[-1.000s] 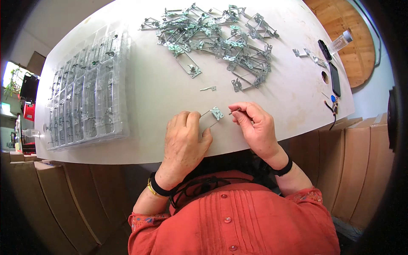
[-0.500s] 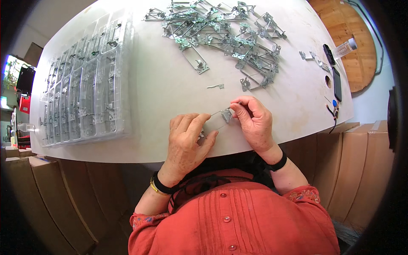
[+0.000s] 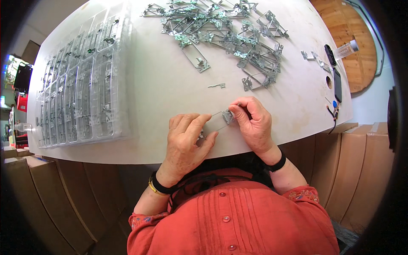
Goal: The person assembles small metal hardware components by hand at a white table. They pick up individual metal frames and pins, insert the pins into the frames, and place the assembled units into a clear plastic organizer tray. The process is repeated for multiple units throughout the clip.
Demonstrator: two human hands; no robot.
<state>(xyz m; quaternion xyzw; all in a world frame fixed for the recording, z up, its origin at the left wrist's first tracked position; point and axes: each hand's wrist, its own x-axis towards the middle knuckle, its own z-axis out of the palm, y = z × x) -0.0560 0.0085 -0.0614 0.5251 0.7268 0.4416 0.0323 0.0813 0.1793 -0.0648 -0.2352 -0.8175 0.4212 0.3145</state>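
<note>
1. Left hand (image 3: 185, 138): fingers curved together, thumb set apart below them. It grasps one end of a metal frame (image 3: 228, 117); the palm hides much of that end.
2. Right hand (image 3: 257, 125): thumb and forefinger pinched tight on a small dark part (image 3: 239, 104) at the frame's other end – the part's exact shape is covered by the fingertips.
3. Frame position: between the two hands, near the front edge of the white table (image 3: 161, 93). Two thin, straight rods run from the left hand to a grey end plate beside the right fingertips.
4. Loose piece: a flat, narrow metal strip (image 3: 216, 86) with one wider end lies beyond the hands.
5. Heap (image 3: 250, 55): similar frames of dull, silvery metal – rods and punched plates – lie tangled toward the table's far side.
6. Tray (image 3: 127, 85): clear, glossy plastic, at the left; its long, round-cornered compartments contain small metal parts.
</note>
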